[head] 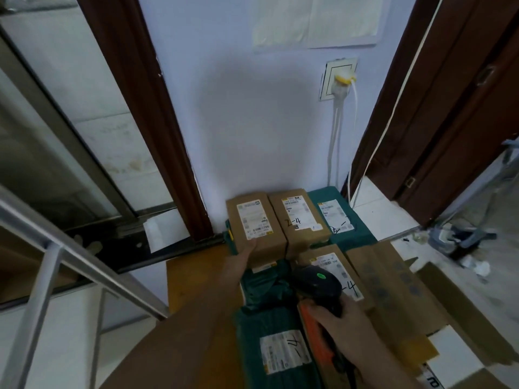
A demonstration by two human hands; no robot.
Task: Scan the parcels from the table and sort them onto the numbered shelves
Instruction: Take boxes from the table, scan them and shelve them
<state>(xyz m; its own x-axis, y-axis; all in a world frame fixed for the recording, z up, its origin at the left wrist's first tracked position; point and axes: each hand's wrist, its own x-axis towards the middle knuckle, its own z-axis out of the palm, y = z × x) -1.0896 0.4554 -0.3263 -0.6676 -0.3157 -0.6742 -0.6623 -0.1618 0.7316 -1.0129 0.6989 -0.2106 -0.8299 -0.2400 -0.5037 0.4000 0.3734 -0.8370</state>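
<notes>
Left hand [243, 255] reaching to the far cardboard parcel [254, 220], fingers straight against its near edge, probably to draw it closer for scanning; hard to tell if the thumb hooks underneath. Right hand [338, 322] wrapped round the handle of the black scanner [317, 282], green light up, head aimed toward the labels. Parcels packed tight on the table [193, 279] against the wall: stiff brown boxes with white labels, one marked "2-4" [299, 217], and soft crinkled green mailer bags [276, 352]. Numbered shelves not recognisable here.
</notes>
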